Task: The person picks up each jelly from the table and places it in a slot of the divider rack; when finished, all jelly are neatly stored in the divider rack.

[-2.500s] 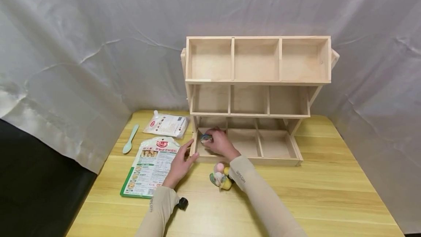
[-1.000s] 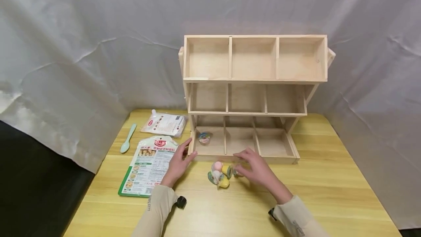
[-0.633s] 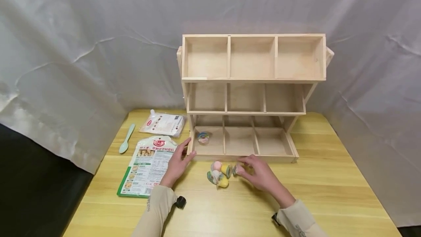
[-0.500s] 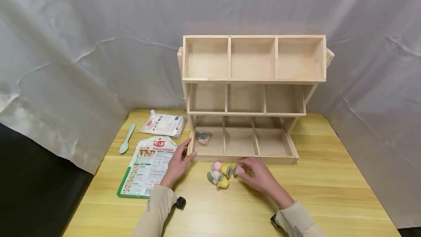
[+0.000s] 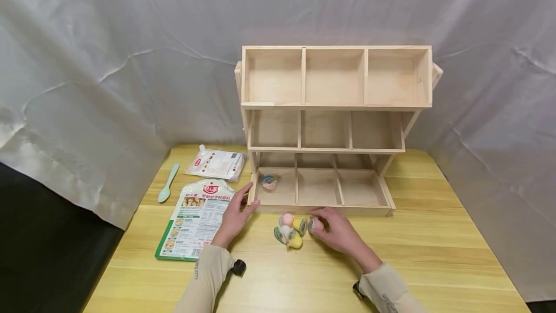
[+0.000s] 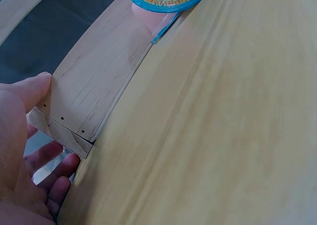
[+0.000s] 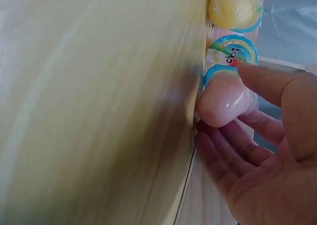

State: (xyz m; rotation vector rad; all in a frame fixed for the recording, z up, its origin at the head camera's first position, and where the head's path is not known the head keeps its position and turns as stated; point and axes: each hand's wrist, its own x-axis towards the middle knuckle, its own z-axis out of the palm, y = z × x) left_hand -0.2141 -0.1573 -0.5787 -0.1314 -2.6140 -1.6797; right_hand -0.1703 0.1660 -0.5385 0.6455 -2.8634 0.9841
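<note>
Beside the rack's front, my right hand (image 5: pixel 340 233) pinches a pink jelly cup (image 7: pixel 223 101) between thumb and fingers. Its foil lid faces left, toward several loose jelly cups (image 5: pixel 295 242), pink, whitish and yellow, clustered on the table. One more jelly cup (image 5: pixel 269 182) sits in the bottom tier's left compartment. At the front left corner of the three-tier wooden rack (image 5: pixel 326 210), my left hand (image 5: pixel 234 221) holds on: the thumb lies on the front board, and curled fingers (image 6: pixel 64 165) show by the side.
A seasoning packet (image 5: pixel 195 226) with a green edge lies left of the left hand. Behind it are a white spouted pouch (image 5: pixel 219 164) and a pale green spoon (image 5: pixel 169 185). A grey curtain (image 5: pixel 130 86) hangs behind the table (image 5: pixel 434 235).
The right hand has released a jelly cup in the bottom left compartment, moved back to the table, and closed its fingers on the pink cup at the cluster's right. The left hand stays put.
</note>
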